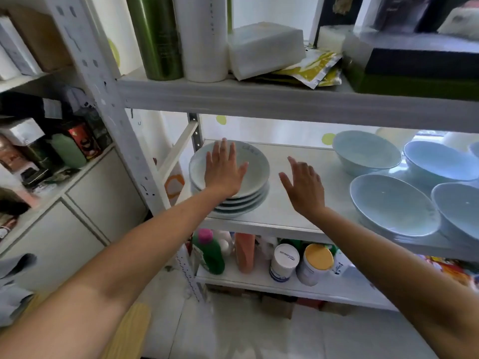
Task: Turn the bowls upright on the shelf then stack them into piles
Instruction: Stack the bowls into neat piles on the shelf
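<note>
White shelf point(280, 218): left hand point(224, 172) hides the bowl stack's point(248, 193) centre; both grips released, right hand point(305, 187) hovering.

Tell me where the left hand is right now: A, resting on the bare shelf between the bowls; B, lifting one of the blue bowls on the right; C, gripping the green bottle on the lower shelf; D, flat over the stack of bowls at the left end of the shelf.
D: the left hand is spread open, palm down, over the top of the stack of bowls; the right hand is the one above bare shelf.
</note>
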Motion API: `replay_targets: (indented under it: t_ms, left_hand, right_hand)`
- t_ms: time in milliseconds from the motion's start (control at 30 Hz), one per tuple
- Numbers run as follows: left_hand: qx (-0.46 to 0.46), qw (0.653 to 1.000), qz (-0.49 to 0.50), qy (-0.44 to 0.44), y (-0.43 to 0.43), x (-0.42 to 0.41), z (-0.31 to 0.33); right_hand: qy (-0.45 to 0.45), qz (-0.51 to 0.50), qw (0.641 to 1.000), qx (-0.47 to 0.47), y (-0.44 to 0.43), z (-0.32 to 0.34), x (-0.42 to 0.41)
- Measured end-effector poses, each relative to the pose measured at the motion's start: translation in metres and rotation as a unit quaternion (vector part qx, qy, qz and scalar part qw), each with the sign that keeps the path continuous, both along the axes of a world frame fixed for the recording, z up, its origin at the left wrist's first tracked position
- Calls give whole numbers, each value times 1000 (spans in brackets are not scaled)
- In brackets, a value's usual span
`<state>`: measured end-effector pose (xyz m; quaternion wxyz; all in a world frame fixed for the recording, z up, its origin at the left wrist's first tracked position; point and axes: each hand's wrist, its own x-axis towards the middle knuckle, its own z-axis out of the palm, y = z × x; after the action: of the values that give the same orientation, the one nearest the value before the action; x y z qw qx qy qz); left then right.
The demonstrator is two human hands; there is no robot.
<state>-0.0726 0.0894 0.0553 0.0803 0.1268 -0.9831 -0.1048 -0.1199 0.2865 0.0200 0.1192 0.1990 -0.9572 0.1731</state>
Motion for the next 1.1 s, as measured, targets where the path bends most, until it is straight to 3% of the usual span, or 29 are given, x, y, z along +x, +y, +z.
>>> replay_targets:
  t_ms: [100, 267, 433, 533, 633, 833, 900, 1033, 1100]
  left_hand:
    - [-36, 997, -71, 10, 33, -18, -3]
    - [-60, 985, -164, 3, 109, -51, -12]
    - [23, 976, -205, -71, 191, -90, -21]
    - [137, 964, -189, -123, 236, -120, -24]
    - [240, 948, -141, -155, 271, -156, -26]
    - [458, 881, -15, -120, 311, -210, -28]
    - [461, 878, 23, -131, 315, -216, -37]
    - [394, 908, 42, -135, 315, -228, -40]
    - [377, 921, 42, -82, 313, -230, -40]
  right_hand:
    - [39, -15, 997, 68, 45, -4, -12]
    - [-6, -124, 989, 80, 127, -11, -32]
    - [-54, -203, 976, 56, 207, -10, -60]
    - [-97, -196, 975, 34, 247, -11, -91]
    - [-166, -153, 973, -53, 273, -5, -126]
    - [-258, -59, 955, -131, 289, 15, -169]
    - [-290, -42, 946, -142, 288, 14, -177]
    - [-339, -20, 927, -160, 284, 7, -194]
    - [-354, -17, 921, -163, 282, 3, -201]
